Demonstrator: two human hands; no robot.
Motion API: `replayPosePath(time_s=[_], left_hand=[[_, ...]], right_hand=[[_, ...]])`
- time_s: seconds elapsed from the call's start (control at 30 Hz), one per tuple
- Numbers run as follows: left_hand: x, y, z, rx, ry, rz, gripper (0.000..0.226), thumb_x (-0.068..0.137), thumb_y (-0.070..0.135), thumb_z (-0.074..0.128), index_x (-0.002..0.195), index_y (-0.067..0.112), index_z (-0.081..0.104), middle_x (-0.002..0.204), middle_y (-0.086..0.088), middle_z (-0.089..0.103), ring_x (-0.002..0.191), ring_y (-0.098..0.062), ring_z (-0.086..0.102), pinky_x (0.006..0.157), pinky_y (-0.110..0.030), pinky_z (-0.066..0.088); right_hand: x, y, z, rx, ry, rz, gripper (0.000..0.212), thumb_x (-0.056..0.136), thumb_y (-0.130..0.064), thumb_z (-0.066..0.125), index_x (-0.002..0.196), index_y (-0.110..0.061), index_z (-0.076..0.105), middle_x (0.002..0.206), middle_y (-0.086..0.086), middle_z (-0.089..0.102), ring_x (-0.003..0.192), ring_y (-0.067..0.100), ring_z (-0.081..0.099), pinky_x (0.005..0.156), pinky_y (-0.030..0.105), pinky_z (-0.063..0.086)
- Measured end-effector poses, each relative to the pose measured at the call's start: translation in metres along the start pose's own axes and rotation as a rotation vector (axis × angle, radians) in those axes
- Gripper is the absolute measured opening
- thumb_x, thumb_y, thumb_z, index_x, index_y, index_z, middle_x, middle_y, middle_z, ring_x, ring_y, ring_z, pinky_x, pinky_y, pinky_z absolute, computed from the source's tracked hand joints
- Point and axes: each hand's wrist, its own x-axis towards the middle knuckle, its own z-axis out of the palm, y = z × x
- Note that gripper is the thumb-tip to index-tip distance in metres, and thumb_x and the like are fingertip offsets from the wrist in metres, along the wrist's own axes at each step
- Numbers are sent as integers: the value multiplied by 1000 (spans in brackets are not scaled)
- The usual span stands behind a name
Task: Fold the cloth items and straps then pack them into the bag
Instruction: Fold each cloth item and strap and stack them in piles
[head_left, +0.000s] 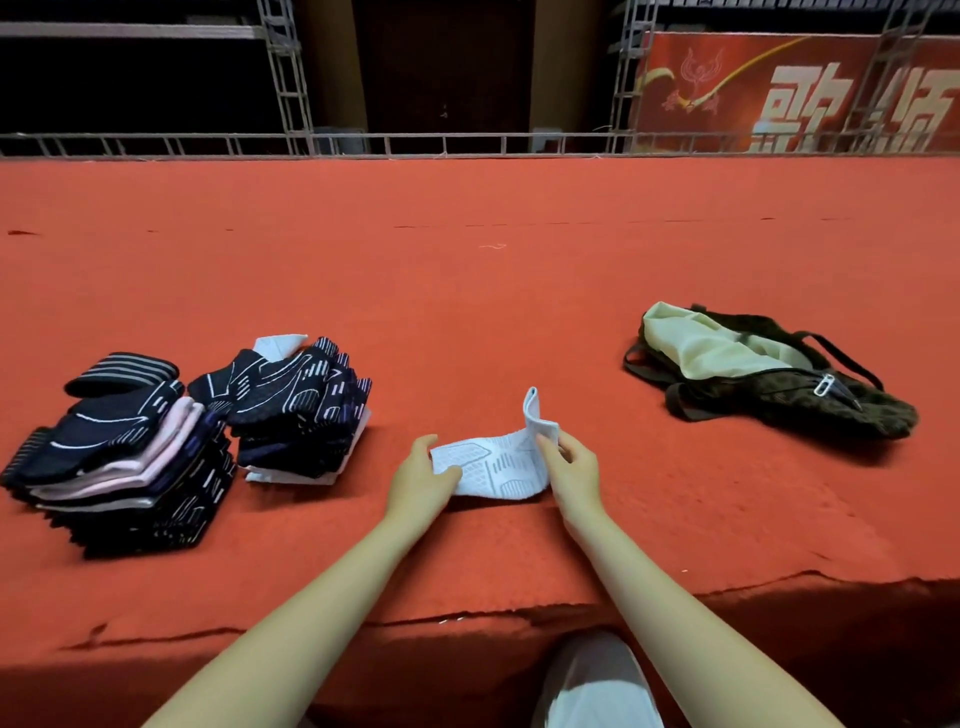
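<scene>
**Mid-fold on the white sock, bag's waiting on your right**

So you've got the white sock (493, 465) flat on the red carpet (467, 291) right in front of you. Your left hand (423, 478) is pinching the toe end, thumb on top. Your right hand (569, 460) has the cuff end pinched and lifted, so that bit stands up off the carpet.

Looks like the folding step to me: next you'd bring that raised cuff over toward your left hand and press it flat.

Two stacks (171, 431) of dark and pale folded pieces sit well off to your left. The dark bag (769, 395) lies open to your right, pale lining showing, well apart from the sock, nothing packed yet that I can see.
</scene>
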Motion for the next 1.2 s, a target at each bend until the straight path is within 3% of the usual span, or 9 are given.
replayPosePath(time_s=[0.1, 0.17, 0.27, 0.43, 0.57, 0.77, 0.9, 1.07, 1.2], left_hand=[[-10, -18, -9, -102, 109, 41, 54, 77, 10, 59, 130, 20, 50, 117, -6, 63, 102, -21, 59, 89, -30, 44], [-16, -27, -9, -200, 146, 47, 56, 72, 13, 56, 126, 24, 51, 116, -5, 60, 94, -14, 60, 88, -32, 47], [-19, -32, -5, -219, 165, 72, 56, 72, 2, 55, 125, 19, 53, 116, 1, 50, 100, -15, 56, 95, -33, 45], [-14, -40, -1, -173, 336, 154, 43, 73, 0, 55, 113, 16, 62, 111, -1, 52, 107, -22, 52, 96, -39, 44], [-12, -40, 0, -191, 314, 125, 31, 86, -1, 45, 108, 12, 63, 107, -5, 62, 106, -24, 55, 93, -34, 42], [-10, -39, -3, -186, 270, 41, 28, 84, 16, 62, 112, 14, 60, 103, 0, 61, 87, -14, 59, 78, -25, 43], [0, -34, -15, -213, 152, -100, 39, 81, 16, 67, 118, 13, 56, 100, -2, 66, 93, -18, 63, 82, -29, 47], [4, -31, -24, -15, 43, -116, 39, 80, 22, 68, 117, 16, 58, 104, 1, 66, 97, -16, 62, 81, -26, 43], [4, -32, -29, -13, 36, -147, 39, 79, 21, 68, 117, 15, 59, 104, -2, 69, 95, -18, 63, 77, -25, 42]], right_hand=[[-8, -1, 27, -53, -64, -93, 33, 92, -8, 58, 65, -27, 56, 64, -16, 46, 60, -4, 43, 58, 12, 34], [-14, 5, 41, -124, -140, -141, 15, 90, -13, 57, 79, -14, 67, 81, -8, 60, 76, -8, 52, 71, 11, 40], [-21, 14, 52, -212, -236, -213, 31, 88, -29, 51, 101, -9, 70, 106, 0, 66, 99, -12, 54, 89, 11, 40], [-26, 15, 55, -390, -440, -284, 44, 89, -34, 39, 108, -10, 71, 120, -1, 63, 122, 5, 49, 104, 9, 27], [-27, 24, 58, -647, -340, -340, 50, 84, -29, 36, 122, -11, 63, 136, 6, 52, 134, 18, 38, 110, 18, 18], [-22, 24, 56, -634, -325, -223, 47, 83, -8, 54, 131, -10, 56, 142, 3, 47, 133, 18, 40, 112, 23, 26], [-23, 22, 54, -592, -344, -226, 48, 82, -6, 55, 130, -13, 57, 142, 0, 47, 133, 13, 41, 111, 24, 29], [-23, 20, 54, -538, -325, -257, 42, 84, -3, 54, 123, -16, 63, 134, -3, 55, 124, 8, 48, 106, 18, 32], [-22, 18, 53, -537, -320, -234, 38, 88, -4, 52, 121, -17, 65, 125, -6, 63, 115, 5, 55, 97, 8, 33]])
